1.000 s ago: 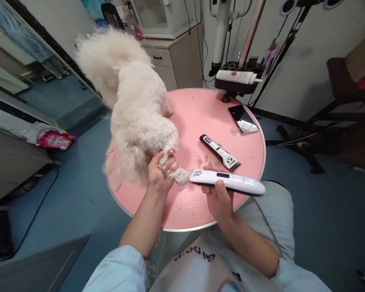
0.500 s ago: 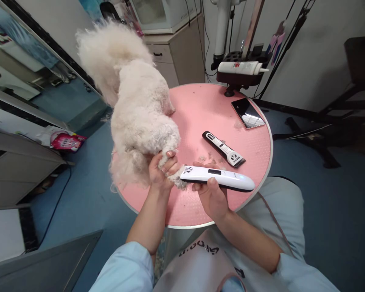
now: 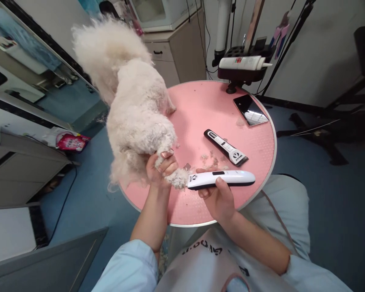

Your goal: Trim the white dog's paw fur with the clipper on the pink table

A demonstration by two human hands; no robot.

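Note:
A white fluffy dog stands on the round pink table, facing away from me. Its body fur is short, while the head is full and fluffy. My left hand is wrapped round the dog's hind leg, with the paw sticking out to the right of my fingers. In my right hand lies a white and black hair clipper, gripped between thumb and fingers. The clipper's blade end points left and meets the fur at the paw's tip; whether it touches skin is hidden.
A second clipper lies on the table beside loose fur clumps. A phone rests near the right rim. Behind it, a dark holder carries a white bottle. A mirror stands at the left.
The clipper has shifted slightly right, from over the paw to its tip, and lies more level. My left hand keeps its hold on the leg. The camera view has shifted a little.

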